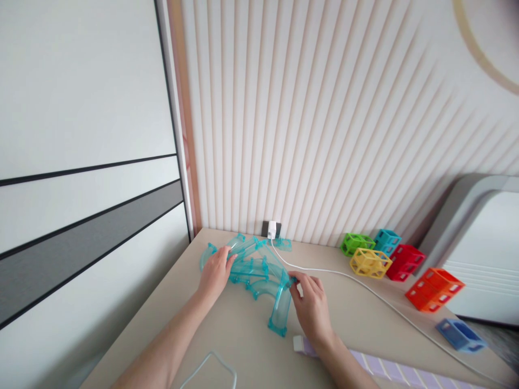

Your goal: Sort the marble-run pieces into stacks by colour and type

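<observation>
A loose pile of see-through teal marble-run track pieces [249, 268] lies on the tabletop near the wall. My left hand [216, 272] is at the left side of the pile, its thumb and fingers closed on one of the teal pieces. On the right, my right hand [311, 303] pinches the end of another teal track piece between thumb and fingertips. Just left of that hand, a straight teal piece [279, 310] points toward the front. Overlap and the see-through plastic hide where single pieces begin and end.
A white charger [272, 229] is plugged in at the wall, its cable crossing the table rightward. Green [357, 244], yellow [370, 263], red [405, 262], orange [433, 289] and blue [461, 335] open-sided blocks stand right. A purple-white strip [381, 367] lies beneath my right forearm.
</observation>
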A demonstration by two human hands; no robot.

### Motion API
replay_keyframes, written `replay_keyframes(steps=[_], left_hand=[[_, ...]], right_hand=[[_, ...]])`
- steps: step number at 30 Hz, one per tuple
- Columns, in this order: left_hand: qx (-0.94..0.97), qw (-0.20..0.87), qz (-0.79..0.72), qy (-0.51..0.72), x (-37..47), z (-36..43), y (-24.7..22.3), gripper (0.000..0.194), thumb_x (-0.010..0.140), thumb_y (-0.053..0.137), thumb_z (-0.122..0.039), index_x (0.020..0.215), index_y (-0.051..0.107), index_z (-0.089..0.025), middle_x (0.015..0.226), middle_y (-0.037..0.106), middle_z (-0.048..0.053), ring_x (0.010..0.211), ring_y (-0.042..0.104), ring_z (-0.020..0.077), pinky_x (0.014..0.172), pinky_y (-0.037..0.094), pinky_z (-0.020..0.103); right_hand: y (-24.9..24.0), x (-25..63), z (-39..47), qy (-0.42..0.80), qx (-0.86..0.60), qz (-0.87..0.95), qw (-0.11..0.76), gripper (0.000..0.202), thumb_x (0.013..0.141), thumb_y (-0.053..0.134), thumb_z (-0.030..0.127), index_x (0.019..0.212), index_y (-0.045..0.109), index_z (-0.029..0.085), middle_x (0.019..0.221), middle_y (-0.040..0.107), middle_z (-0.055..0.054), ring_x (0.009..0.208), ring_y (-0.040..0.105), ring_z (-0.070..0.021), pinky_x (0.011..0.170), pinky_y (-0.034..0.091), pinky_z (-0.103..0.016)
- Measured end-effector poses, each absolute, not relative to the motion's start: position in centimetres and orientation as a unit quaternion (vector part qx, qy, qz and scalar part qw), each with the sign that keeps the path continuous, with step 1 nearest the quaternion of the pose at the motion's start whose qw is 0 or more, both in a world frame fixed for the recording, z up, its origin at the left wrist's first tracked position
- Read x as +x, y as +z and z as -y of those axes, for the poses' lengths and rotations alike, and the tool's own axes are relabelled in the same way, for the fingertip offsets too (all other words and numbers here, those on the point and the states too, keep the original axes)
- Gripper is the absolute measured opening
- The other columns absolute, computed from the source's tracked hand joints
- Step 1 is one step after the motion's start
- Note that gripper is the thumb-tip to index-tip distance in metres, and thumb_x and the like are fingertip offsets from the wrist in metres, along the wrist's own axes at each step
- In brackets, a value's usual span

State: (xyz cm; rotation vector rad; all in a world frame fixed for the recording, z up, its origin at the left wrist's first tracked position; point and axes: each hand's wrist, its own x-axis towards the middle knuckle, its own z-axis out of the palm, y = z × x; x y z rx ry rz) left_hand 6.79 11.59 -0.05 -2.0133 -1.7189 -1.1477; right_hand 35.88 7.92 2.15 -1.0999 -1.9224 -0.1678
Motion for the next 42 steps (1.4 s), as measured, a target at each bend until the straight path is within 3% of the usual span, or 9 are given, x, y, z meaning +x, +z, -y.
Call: replay_keyframes(steps=[21,30,42], left_hand=[[-0.69,0.103,0.61,-0.376,7.1,-11.5,-0.03,0.023,0.103,0.041,-0.038,0.095,0.056,-0.023,0.089,0.076,0.008,0.08,0.075,0.0266,0.067,0.058,0.035],[-0.685,0.099,0.61,-0.386,7.16,-11.5,-0.22,0.018,0.102,0.043,-0.036,0.101,0.057,-0.024,0.095,0.077,0.008,0.087,0.075,0.0242,0.075,0.059,0.036],[-0.693,0.122,0.609,-0.366,7.31,-11.29,0.21,0.024,0.103,0.041,-0.04,0.094,0.056,-0.023,0.086,0.074,0.008,0.078,0.072,0.0255,0.07,0.055,0.034]], right_hand=[[1.89,35.94,-8.28,-0.067,-0.467,0.77,0.43,0.021,0.097,0.048,0.019,0.104,0.067,0.023,0.092,0.078,-0.003,0.079,0.069,-0.022,0.076,0.051,-0.034],[1.96,36.17,-8.48,-0.066,-0.486,0.759,0.428,0.024,0.097,0.045,0.021,0.103,0.068,0.023,0.092,0.079,-0.005,0.078,0.069,-0.0225,0.075,0.051,-0.035],[1.84,36.04,-8.3,-0.037,-0.496,0.749,0.439,0.024,0.097,0.046,0.024,0.103,0.069,0.024,0.091,0.078,-0.005,0.078,0.069,-0.0226,0.074,0.052,-0.034]])
